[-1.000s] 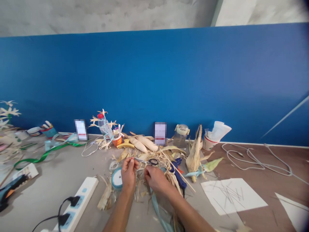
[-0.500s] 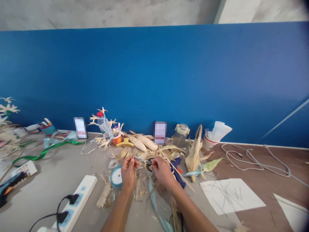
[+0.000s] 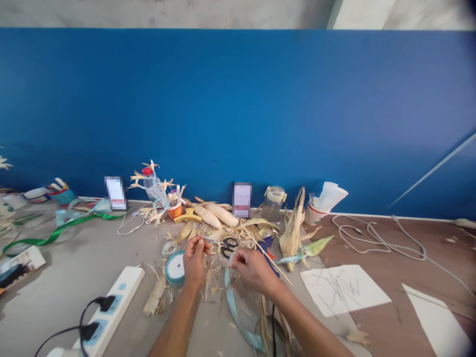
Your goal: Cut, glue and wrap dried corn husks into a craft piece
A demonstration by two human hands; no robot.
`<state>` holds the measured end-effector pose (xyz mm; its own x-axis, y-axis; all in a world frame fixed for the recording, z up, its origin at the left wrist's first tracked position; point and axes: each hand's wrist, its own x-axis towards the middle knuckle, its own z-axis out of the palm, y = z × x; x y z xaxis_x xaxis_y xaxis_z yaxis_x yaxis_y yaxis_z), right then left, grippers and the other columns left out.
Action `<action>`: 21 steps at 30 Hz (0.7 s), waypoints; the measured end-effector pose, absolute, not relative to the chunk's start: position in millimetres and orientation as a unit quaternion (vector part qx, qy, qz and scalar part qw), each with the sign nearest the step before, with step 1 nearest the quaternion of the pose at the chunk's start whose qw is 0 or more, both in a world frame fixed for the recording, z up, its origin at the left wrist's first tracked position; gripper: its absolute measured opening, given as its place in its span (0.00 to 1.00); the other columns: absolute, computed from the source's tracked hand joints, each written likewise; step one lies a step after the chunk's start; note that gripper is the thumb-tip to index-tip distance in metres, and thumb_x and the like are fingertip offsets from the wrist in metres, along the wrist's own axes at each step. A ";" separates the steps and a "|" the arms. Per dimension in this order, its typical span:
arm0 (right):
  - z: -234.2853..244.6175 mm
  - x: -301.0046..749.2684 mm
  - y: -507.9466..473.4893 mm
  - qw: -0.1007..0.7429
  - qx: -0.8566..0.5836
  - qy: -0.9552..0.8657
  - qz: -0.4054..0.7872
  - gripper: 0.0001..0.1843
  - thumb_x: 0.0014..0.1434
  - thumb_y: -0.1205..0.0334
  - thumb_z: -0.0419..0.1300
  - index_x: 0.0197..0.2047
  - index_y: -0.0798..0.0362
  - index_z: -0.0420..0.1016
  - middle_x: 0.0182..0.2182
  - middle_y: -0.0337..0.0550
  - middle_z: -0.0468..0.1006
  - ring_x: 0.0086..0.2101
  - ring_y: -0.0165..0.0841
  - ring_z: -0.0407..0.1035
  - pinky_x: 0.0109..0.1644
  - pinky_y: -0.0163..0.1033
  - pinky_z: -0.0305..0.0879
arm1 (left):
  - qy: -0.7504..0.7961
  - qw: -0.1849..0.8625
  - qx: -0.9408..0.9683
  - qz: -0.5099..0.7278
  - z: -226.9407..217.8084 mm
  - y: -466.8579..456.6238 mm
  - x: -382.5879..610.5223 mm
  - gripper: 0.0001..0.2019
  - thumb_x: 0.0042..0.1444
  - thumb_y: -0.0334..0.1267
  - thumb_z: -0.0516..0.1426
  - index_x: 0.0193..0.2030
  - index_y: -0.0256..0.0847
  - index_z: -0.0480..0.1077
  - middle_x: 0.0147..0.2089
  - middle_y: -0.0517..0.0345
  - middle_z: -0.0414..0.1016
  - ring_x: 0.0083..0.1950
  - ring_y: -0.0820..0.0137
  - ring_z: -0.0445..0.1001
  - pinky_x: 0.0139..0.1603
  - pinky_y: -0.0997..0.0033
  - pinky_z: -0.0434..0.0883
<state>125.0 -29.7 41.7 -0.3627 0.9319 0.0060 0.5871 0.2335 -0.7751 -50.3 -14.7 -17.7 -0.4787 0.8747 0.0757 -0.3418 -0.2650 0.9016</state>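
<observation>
My left hand is closed in a pinch above the littered table; whatever its fingertips hold is too small to make out. Just beyond those fingers lie black-handled scissors, blades pointing toward the hand. My right hand pinches the upper end of a light blue ribbon, which curves down toward the table's near edge. Left of my left hand rests a white ribbon spool with a blue rim. Dry corn husk scraps lie beneath and around both hands.
A power strip with black plugs lies at left. Behind the hands are pale husk-wrapped ears, a phone, a lidded jar and a standing husk bundle. Paper with thin wires lies at right, near a white cable.
My right hand has drawn away from the scissors, toward me and to the right, so their handles show more fully. My left hand stays pinched. The whole view has shifted slightly.
</observation>
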 end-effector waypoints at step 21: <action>54.7 177.4 -70.3 -0.042 -0.407 -0.882 0.234 0.09 0.52 0.68 0.57 0.30 0.51 0.80 0.30 0.43 0.81 0.34 0.36 0.73 0.38 0.35 0.60 | 0.452 0.433 0.319 0.712 -19.0 -18.1 -44.9 0.14 0.48 0.47 0.64 0.35 0.39 0.70 0.25 0.62 0.72 0.24 0.75 0.66 0.28 0.75 0.64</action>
<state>177.4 -70.3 54.7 -0.6659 0.6979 -0.2636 0.7369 0.5601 -0.3785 -44.9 -18.1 -19.0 -0.4208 0.9050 0.0628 -0.3287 -0.2166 0.9193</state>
